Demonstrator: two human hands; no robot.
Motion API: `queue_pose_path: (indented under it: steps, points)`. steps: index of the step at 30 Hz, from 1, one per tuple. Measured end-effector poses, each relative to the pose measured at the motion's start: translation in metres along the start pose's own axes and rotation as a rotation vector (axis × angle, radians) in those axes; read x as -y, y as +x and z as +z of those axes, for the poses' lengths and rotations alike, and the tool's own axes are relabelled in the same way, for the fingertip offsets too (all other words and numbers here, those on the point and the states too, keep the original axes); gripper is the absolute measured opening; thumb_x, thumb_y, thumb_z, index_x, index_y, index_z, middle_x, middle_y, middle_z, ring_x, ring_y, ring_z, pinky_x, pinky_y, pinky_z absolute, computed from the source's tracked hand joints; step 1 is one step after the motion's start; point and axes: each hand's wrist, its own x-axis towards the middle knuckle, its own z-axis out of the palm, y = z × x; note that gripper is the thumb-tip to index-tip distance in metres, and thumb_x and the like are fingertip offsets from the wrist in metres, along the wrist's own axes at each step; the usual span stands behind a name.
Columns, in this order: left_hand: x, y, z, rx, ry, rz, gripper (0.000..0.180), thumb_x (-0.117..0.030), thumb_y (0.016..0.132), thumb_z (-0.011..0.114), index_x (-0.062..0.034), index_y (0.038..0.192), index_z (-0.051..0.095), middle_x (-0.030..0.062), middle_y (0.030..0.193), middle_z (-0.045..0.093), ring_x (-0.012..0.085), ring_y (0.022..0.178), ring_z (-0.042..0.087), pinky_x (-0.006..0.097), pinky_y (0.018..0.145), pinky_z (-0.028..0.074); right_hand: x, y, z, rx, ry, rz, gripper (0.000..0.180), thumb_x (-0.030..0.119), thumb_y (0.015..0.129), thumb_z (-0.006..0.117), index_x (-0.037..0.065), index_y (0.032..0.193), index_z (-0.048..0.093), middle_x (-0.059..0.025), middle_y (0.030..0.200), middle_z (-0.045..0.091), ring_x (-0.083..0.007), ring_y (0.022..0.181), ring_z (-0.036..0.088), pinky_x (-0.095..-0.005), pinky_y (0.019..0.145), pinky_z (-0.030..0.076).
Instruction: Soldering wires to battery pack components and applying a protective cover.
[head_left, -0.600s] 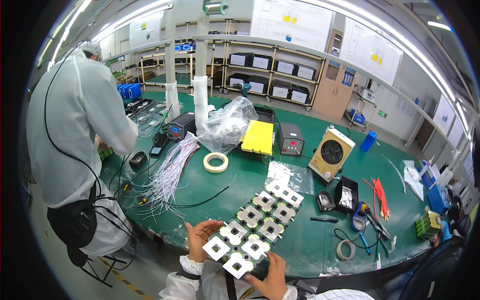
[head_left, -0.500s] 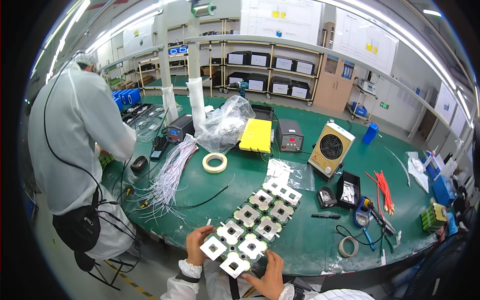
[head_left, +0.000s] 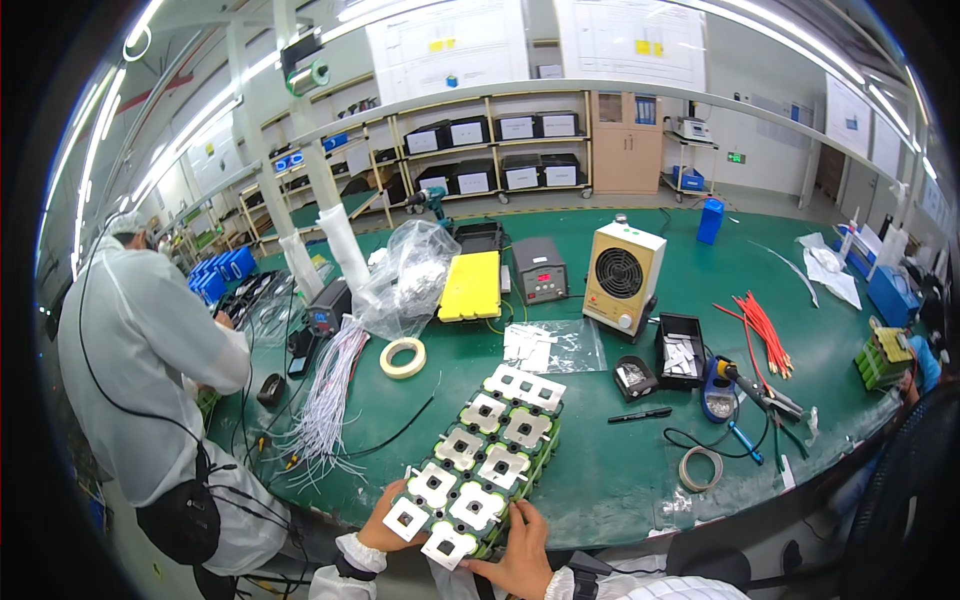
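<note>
In front of me is a long battery pack (head_left: pixel 468 468) of green cells in a black frame, with pale square metal tabs and white pieces across its top. Its near end is between my hands, while the far end points away from me over the green table. My left hand (head_left: pixel 385 524) grips the near left corner, its fingers partly hidden by the pack. On the near right side, my right hand (head_left: pixel 524 556) has its thumb and fingers pressed against the cells. The pack's right side shows its green cells.
Beyond the pack lie a bag of white pieces (head_left: pixel 550 347), a tape roll (head_left: pixel 402 358) and a bundle of white wires (head_left: pixel 325 395). To its right are a fan unit (head_left: pixel 622 280), a black bin (head_left: pixel 680 325), a marker (head_left: pixel 640 415) and a soldering iron (head_left: pixel 745 382). A co-worker (head_left: pixel 150 340) stands at left.
My view has swung to the right. The battery pack has turned in my hands, so more of its green right side shows. Both hands still hold its near end.
</note>
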Motion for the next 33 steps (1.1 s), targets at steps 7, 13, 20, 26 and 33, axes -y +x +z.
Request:
queue_pose_path:
  steps: [7, 13, 20, 26, 33]
  points:
    - [-0.002, 0.006, 0.016, -0.061, 0.037, 0.017, 0.092, -0.024, 0.061, 0.096, 0.0012, 0.139, 0.053, 0.0127, 0.118, 0.075, 0.0248, 0.105, 0.074, 0.038, 0.095, 0.057, 0.002, 0.017, -0.023, 0.255, -0.131, -0.216, 0.111, 0.047, 0.070, 0.093, -0.012, 0.147, 0.039, -0.0267, 0.144, 0.038, -0.0435, 0.136, 0.040, -0.0529, 0.114, 0.035]
    - [-0.072, 0.021, 0.025, -0.228, -0.011, -0.066, 0.095, -0.024, 0.060, 0.099, 0.0008, 0.138, 0.050, 0.0109, 0.113, 0.076, 0.0230, 0.102, 0.075, 0.037, 0.091, 0.058, 0.005, 0.045, -0.061, 0.393, -0.014, -0.147, 0.118, 0.035, 0.064, 0.097, -0.009, 0.153, 0.034, -0.0257, 0.148, 0.036, -0.0444, 0.140, 0.038, -0.0497, 0.119, 0.035]
    - [-0.147, 0.033, 0.088, -0.493, -0.270, -0.350, 0.096, -0.036, 0.056, 0.103, 0.0012, 0.130, 0.056, 0.0155, 0.109, 0.074, 0.0297, 0.099, 0.075, 0.041, 0.087, 0.058, -0.038, 0.111, -0.128, 0.686, 0.085, -0.165, 0.111, 0.030, 0.065, 0.097, -0.011, 0.150, 0.040, -0.0247, 0.150, 0.036, -0.0409, 0.142, 0.038, -0.0466, 0.120, 0.036]
    - [-0.153, 0.037, 0.131, -0.755, -0.015, -0.335, 0.041, -0.031, 0.101, 0.061, -0.0052, 0.132, 0.065, 0.0254, 0.114, 0.071, 0.0441, 0.108, 0.066, 0.051, 0.097, 0.050, -0.068, 0.122, -0.140, 0.815, 0.083, -0.058, 0.118, 0.034, 0.064, 0.098, -0.001, 0.157, 0.036, -0.0218, 0.149, 0.033, -0.0405, 0.147, 0.031, -0.0508, 0.122, 0.030]
    - [-0.152, 0.033, 0.097, -0.407, -0.052, -0.290, 0.097, -0.043, 0.057, 0.102, 0.0022, 0.130, 0.057, 0.0194, 0.116, 0.066, 0.0356, 0.109, 0.066, 0.045, 0.095, 0.052, -0.071, 0.114, -0.139, 0.786, 0.100, -0.106, 0.126, 0.030, 0.057, 0.097, 0.000, 0.159, 0.030, -0.0244, 0.155, 0.029, -0.0443, 0.150, 0.027, -0.0546, 0.124, 0.026]
